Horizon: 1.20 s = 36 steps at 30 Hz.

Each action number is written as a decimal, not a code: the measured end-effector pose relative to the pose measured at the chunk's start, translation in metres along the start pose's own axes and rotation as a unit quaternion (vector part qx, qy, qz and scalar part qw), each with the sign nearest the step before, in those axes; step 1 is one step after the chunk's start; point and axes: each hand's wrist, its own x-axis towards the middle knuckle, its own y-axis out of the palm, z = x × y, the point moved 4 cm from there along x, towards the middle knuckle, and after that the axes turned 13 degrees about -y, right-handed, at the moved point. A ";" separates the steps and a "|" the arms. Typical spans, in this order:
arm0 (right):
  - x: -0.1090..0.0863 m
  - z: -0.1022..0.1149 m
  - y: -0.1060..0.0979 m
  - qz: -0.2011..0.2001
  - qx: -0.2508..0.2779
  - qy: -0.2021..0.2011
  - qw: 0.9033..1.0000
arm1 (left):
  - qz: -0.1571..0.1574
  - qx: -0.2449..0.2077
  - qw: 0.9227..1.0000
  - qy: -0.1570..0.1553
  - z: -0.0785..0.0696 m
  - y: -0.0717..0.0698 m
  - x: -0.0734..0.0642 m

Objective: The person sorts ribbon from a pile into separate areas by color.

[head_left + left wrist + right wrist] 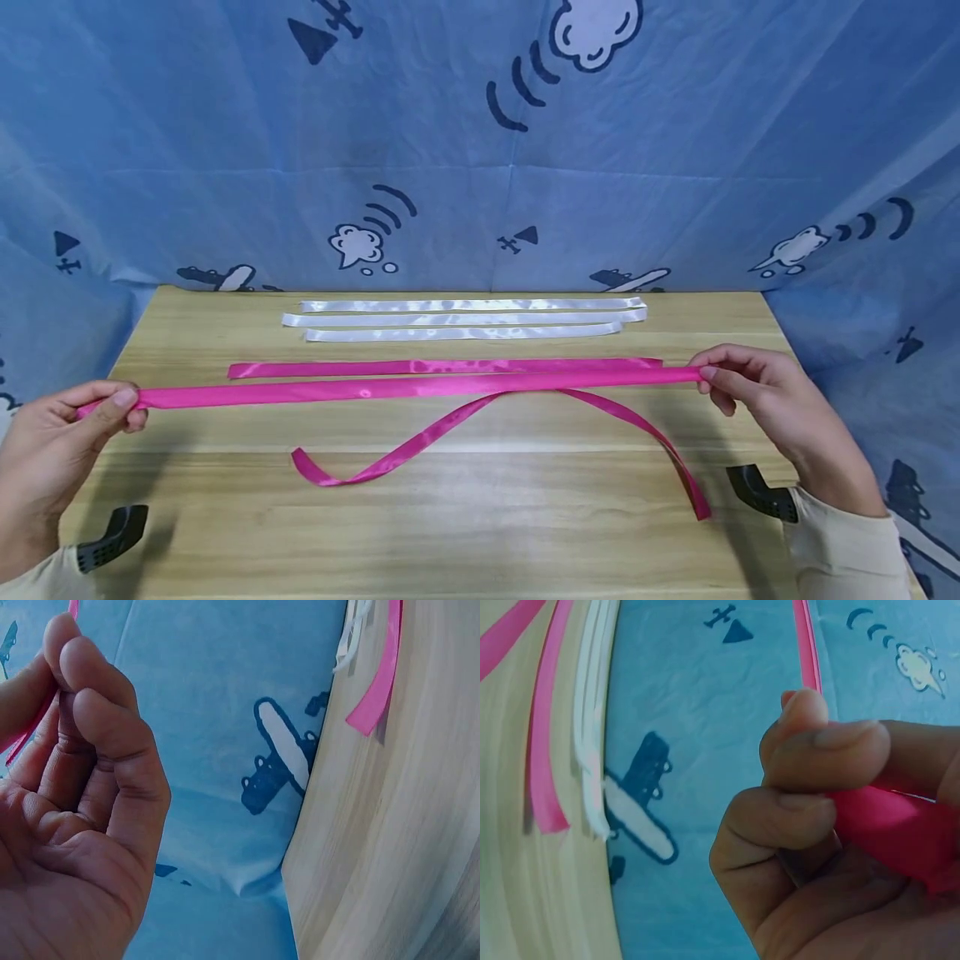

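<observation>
A bright pink satin ribbon [360, 390] is stretched nearly straight between both hands, held above the table. My left hand [82, 433] pinches its left end between thumb and fingers, and a short tail sticks out past the thumb. At the other end my right hand [757, 400] pinches the ribbon; in the right wrist view a pink piece [892, 832] shows inside the palm. Just behind the held ribbon lies a second pink ribbon [322, 368], flat. Nearer the front a third pink ribbon [442, 425] curves in a loose wave, its middle partly behind the held one.
Three white satin ribbons [465, 318] lie side by side near the back of the wooden table [450, 533]. A blue patterned cloth [450, 208] hangs behind the table and along both sides. Black wrist mounts [112, 537] project from the sleeves.
</observation>
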 end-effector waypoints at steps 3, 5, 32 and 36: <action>0.000 -0.007 -0.003 -0.012 0.006 0.009 1.000 | -0.012 0.003 1.000 -0.003 0.000 -0.001 0.001; 0.000 -0.012 -0.005 -0.020 0.008 0.015 1.000 | -0.021 0.007 1.000 -0.005 -0.001 -0.002 0.001; 0.008 -0.056 -0.010 -0.103 0.036 0.102 0.989 | -0.109 0.223 0.961 -0.120 0.008 0.010 0.030; 0.012 -0.065 -0.005 -0.092 0.014 0.117 0.989 | -0.088 0.229 0.960 -0.132 0.013 0.013 0.038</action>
